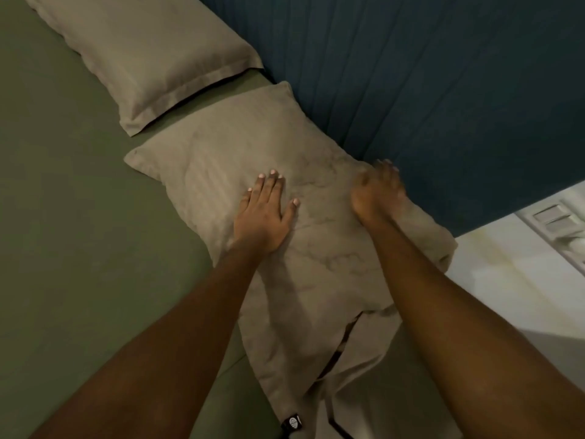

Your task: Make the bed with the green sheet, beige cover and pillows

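Near pillow (pixel 253 147): beige case with a faint woven stripe, creased, flanged border; lies slantwise on the green sheet (pixel 79 232), one long side against the headboard (pixel 443 74), the case's open end gaping toward the viewer
Far pillow (pixel 142 49): same fabric, smoother, rectangular, just beside the first with a narrow strip of sheet between
Green sheet: matte, flat, smooth
Headboard: dark blue, padded, vertically ribbed
Left hand (pixel 264 217): flat on the near pillow, fingers straight and spread
Right hand (pixel 376 191): at the pillow's headboard side, motion-blurred; grip cannot be told

bedroom | bed w/ pillows (pixel 142 55), blue headboard (pixel 443 74), wall switches (pixel 554 218)
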